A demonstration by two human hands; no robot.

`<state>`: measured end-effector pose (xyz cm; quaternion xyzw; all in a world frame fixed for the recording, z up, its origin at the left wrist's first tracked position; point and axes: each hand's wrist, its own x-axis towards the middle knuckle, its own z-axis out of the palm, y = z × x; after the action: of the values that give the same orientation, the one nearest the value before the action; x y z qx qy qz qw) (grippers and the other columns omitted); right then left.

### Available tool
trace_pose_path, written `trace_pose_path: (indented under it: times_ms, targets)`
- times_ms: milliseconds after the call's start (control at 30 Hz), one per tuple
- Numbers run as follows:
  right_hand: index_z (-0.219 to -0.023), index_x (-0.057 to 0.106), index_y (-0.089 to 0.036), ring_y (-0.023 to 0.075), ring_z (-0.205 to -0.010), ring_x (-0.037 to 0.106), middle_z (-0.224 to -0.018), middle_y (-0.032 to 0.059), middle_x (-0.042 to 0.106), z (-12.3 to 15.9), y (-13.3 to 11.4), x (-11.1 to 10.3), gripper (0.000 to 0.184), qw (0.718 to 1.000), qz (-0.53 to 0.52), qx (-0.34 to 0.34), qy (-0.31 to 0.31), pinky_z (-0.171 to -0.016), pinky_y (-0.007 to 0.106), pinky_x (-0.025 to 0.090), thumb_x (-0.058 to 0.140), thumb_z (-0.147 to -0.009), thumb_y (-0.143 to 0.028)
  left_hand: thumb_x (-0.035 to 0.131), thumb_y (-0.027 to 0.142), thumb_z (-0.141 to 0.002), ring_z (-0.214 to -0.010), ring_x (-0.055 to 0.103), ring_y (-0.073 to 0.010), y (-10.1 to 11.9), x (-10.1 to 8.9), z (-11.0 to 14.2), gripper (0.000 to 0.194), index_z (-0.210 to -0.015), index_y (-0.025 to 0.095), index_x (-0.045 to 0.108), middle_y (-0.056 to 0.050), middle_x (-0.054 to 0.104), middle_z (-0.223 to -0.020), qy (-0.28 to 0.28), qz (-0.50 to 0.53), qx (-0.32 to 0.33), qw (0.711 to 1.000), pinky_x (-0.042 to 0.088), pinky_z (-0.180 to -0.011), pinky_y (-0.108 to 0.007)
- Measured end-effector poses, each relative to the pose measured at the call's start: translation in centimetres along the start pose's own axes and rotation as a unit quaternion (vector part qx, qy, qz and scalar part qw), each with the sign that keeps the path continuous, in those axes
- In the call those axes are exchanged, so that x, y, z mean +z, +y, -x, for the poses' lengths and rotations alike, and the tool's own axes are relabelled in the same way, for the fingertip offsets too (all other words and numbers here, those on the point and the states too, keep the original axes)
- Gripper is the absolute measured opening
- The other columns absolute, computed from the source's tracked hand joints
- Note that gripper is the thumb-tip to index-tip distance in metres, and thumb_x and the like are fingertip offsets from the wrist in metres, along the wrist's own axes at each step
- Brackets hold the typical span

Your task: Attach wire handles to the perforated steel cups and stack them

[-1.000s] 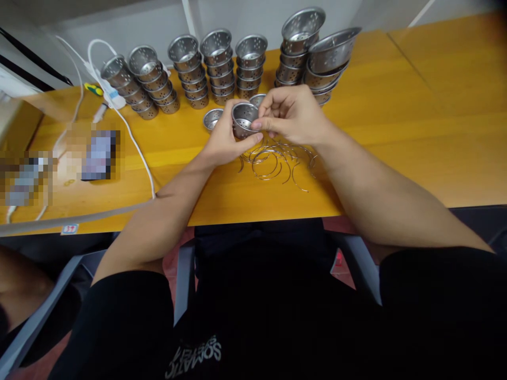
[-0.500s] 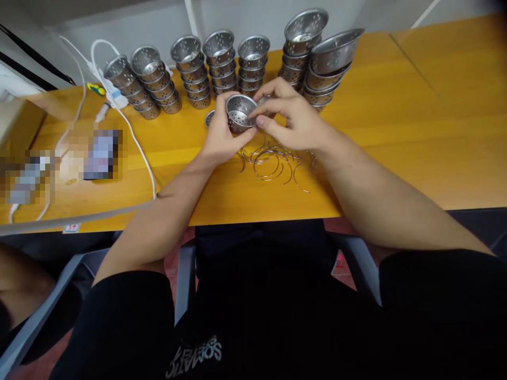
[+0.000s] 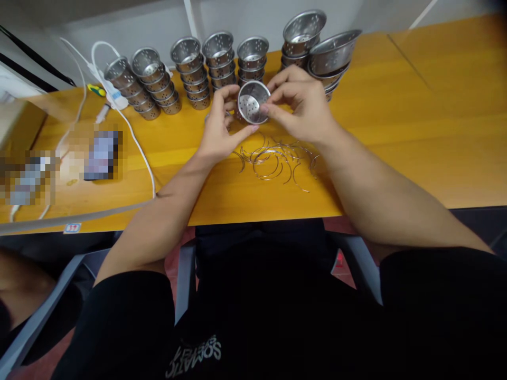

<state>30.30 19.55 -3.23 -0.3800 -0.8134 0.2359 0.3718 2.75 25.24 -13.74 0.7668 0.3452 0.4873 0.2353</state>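
A small perforated metal cup [image 3: 250, 108] is tipped so that its open mouth faces me. My left hand [image 3: 218, 126] curls around its left side, with the thumb under the lower rim. From the right, my right hand [image 3: 301, 104] pinches the cup's rim between thumb and fingers; whether a thin piece is also in that pinch I cannot make out. Just below both hands, a loose heap of thin curved metal wires [image 3: 273, 158] lies on the yellow table [image 3: 222, 203]. Part of another metal piece behind my left fingers is mostly hidden.
Stacks of perforated cups [image 3: 188, 68] line the back of the table, with larger tilted bowls [image 3: 335, 55] at the right end. To the left lie a blurred phone [image 3: 102, 155], a white cable [image 3: 138, 142] and a power strip [image 3: 115, 97]. Another person's leg [image 3: 24, 285] shows at lower left.
The cup has moved slightly right and up and turned more towards me. My right hand has shifted up and right, its fingertips going from over the cup's mouth to its right rim.
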Motion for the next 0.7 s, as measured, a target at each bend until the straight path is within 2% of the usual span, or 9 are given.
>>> trace_pose_path:
  times_ms: [100,200,300,400,467,567,633,700]
  targets:
    - [-0.129,0.098,-0.038,0.0522,-0.154,0.065,-0.167,0.0201,0.081,-0.1,0.3,-0.2,0.060,1.000,-0.025,-0.003,-0.003,-0.136,0.074,0.057,0.079,-0.112,-0.094,0.098,0.074,-0.113,-0.168,0.077,-0.0414,-0.6,-0.1,0.1,0.087,-0.182,0.048,0.052,-0.014,0.066,-0.187,0.000,0.004,-0.003,1.000,0.078,-0.133,-0.064]
    - [-0.139,0.098,-0.044,0.0541,-0.162,0.063,-0.177,0.0156,0.075,0.1,0.2,-0.3,0.051,0.999,-0.042,0.003,-0.015,-0.138,0.077,0.059,0.091,-0.108,-0.083,0.087,0.083,-0.116,-0.167,0.078,-0.0423,-0.8,-0.1,0.1,0.085,-0.183,0.044,0.050,-0.015,0.069,-0.182,0.002,-0.012,-0.001,1.000,0.074,-0.138,-0.066]
    - [-0.135,0.095,-0.044,0.0491,-0.160,0.065,-0.176,0.0157,0.074,0.2,0.3,-0.3,0.044,0.999,-0.038,-0.001,0.001,-0.138,0.070,0.063,0.095,-0.107,-0.078,0.074,0.095,-0.117,-0.177,0.072,-0.0425,-1.0,-0.5,-0.2,0.088,-0.185,0.046,0.047,-0.014,0.066,-0.188,0.011,-0.020,0.022,0.999,0.063,-0.150,-0.068]
    - [-0.131,0.090,-0.040,0.0446,-0.151,0.068,-0.171,0.0196,0.073,0.0,1.4,-0.3,0.039,0.998,-0.006,0.013,0.066,-0.130,0.066,0.066,0.086,-0.116,-0.076,0.063,0.105,-0.113,-0.182,0.065,-0.0438,-1.6,-1.6,-0.6,0.091,-0.180,0.045,0.052,-0.015,0.064,-0.189,0.056,-0.025,0.042,0.997,0.050,-0.161,-0.071]
    - [-0.132,0.088,-0.038,0.0428,-0.144,0.071,-0.171,0.0208,0.071,-0.2,2.3,-0.2,0.042,0.995,0.010,0.033,0.096,-0.126,0.064,0.067,0.081,-0.120,-0.077,0.060,0.100,-0.114,-0.186,0.058,-0.0437,-2.3,-2.5,-0.8,0.085,-0.180,0.047,0.053,-0.014,0.067,-0.187,0.053,-0.051,0.022,0.997,0.045,-0.163,-0.074]
    - [-0.138,0.089,-0.032,0.0429,-0.136,0.073,-0.170,0.0256,0.070,-0.4,3.8,0.1,0.061,0.994,0.026,0.055,0.092,-0.122,0.064,0.066,0.076,-0.118,-0.088,0.057,0.078,-0.119,-0.192,0.049,-0.0381,-3.7,-3.5,-0.9,0.070,-0.186,0.062,0.044,-0.004,0.068,-0.187,0.021,-0.115,0.001,0.993,0.043,-0.160,-0.079]
    - [-0.142,0.091,-0.032,0.0449,-0.133,0.073,-0.168,0.0244,0.074,-0.6,4.6,0.6,0.074,0.994,0.038,0.068,0.075,-0.122,0.066,0.063,0.073,-0.114,-0.098,0.057,0.071,-0.117,-0.181,0.059,-0.0390,-4.5,-3.6,-0.9,0.062,-0.178,0.064,0.049,-0.003,0.072,-0.180,0.063,-0.124,0.032,0.990,0.047,-0.155,-0.082]
    - [-0.146,0.093,-0.041,0.0471,-0.132,0.073,-0.161,0.0185,0.081,-0.7,5.4,1.0,0.078,0.994,0.049,0.077,0.058,-0.122,0.069,0.060,0.068,-0.111,-0.106,0.061,0.072,-0.114,-0.166,0.069,-0.0403,-5.0,-3.4,-1.0,0.053,-0.166,0.059,0.058,-0.006,0.077,-0.169,0.119,-0.112,0.059,0.985,0.054,-0.149,-0.082]
